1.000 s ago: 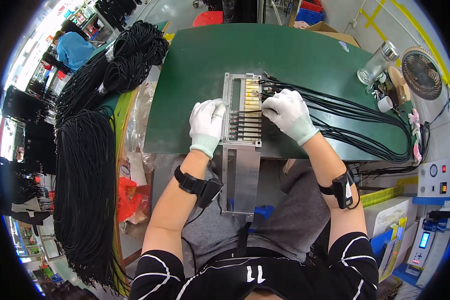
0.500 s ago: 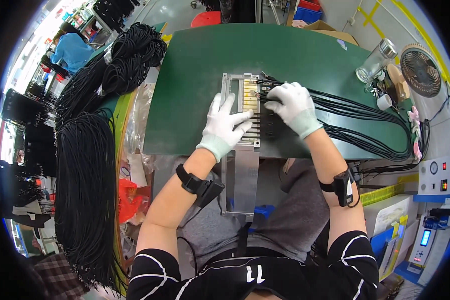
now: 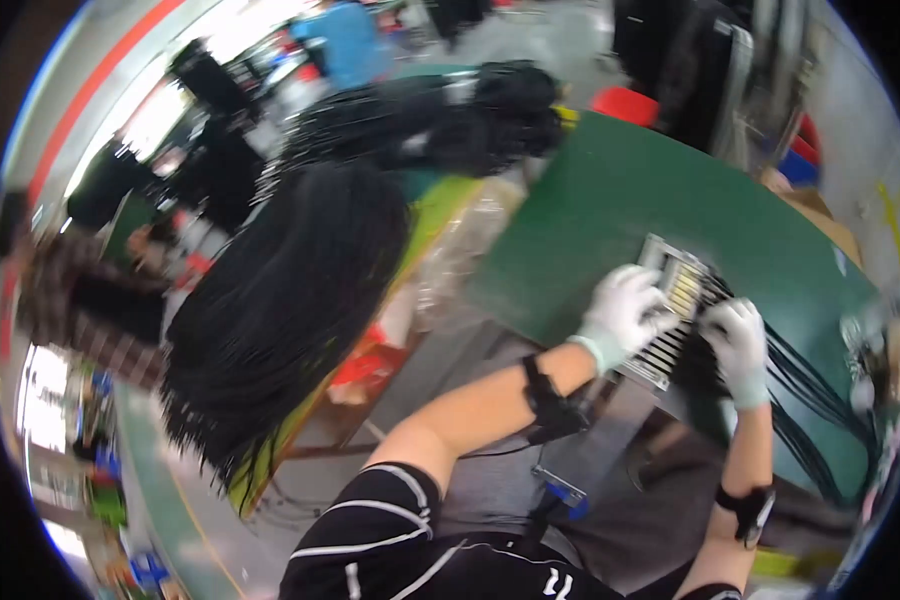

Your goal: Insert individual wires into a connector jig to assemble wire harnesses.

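Note:
On the green table lies a slotted metal fixture with a row of cream-yellow blocks. My left hand, in a white glove, rests over its left side, the fingers bent but apart. At the fixture's right edge is my right hand, also gloved, its fingers pinched together at the black cables; the fingertips are partly hidden and blurred. From there the cables run to the right and loop on the table.
Large bundles of black cable lie on a side bench at the left, with clear plastic bags between bench and table. A red stool stands beyond the table. A person in blue is in the far background.
The view has swung to the left and blurred, so table, fixture and both hands now appear farther right and lower. Both hands are still at the fixture; my left fingers look more bent.

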A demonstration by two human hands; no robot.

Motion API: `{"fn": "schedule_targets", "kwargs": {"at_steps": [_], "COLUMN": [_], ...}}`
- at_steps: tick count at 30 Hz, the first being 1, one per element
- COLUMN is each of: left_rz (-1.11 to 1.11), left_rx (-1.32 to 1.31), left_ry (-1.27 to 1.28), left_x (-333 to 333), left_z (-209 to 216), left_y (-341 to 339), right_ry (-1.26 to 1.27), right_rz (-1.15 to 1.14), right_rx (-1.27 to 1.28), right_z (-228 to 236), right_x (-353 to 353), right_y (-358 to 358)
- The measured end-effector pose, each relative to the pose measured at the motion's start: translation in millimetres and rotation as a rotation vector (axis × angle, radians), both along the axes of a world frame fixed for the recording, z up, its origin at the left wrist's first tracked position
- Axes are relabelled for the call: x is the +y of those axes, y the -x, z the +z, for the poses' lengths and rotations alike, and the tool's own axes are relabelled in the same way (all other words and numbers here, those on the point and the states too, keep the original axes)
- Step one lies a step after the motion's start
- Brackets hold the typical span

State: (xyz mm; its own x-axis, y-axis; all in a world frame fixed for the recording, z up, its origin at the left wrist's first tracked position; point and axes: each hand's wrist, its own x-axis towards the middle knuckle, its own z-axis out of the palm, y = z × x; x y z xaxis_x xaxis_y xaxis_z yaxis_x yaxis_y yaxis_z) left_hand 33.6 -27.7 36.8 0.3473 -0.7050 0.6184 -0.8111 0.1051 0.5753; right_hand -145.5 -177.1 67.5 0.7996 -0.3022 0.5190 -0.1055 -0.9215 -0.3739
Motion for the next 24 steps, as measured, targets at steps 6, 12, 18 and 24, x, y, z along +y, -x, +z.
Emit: {"fn": "schedule_targets", "kwargs": {"at_steps": [6, 12, 18, 24], "left_rz": [-0.052, 0.099, 0.169, 0.113], "left_rx": [-0.149, 0.245, 0.07, 0.06], "left_ry": [0.014, -0.026, -0.116, -0.188], "left_x": [-4.8, 5.9, 0.3, 6.3], "left_z": [-0.9, 2.3, -10.3, -10.6], "left_y": [-8.5, -42.7, -35.1, -36.7], "right_ry": [-0.134, -0.174, 0.002, 0.093], "right_rz": [0.037, -0.08, -0.111, -0.156], "right_rx": [-0.064, 0.154, 0.072, 0.118], "right_z": [-4.3, 8.6, -6.0, -10.4], "right_x": [24.2, 11.5, 1.4, -1.9], "right_y": [-21.2, -29.0, -15.8, -13.5]}}
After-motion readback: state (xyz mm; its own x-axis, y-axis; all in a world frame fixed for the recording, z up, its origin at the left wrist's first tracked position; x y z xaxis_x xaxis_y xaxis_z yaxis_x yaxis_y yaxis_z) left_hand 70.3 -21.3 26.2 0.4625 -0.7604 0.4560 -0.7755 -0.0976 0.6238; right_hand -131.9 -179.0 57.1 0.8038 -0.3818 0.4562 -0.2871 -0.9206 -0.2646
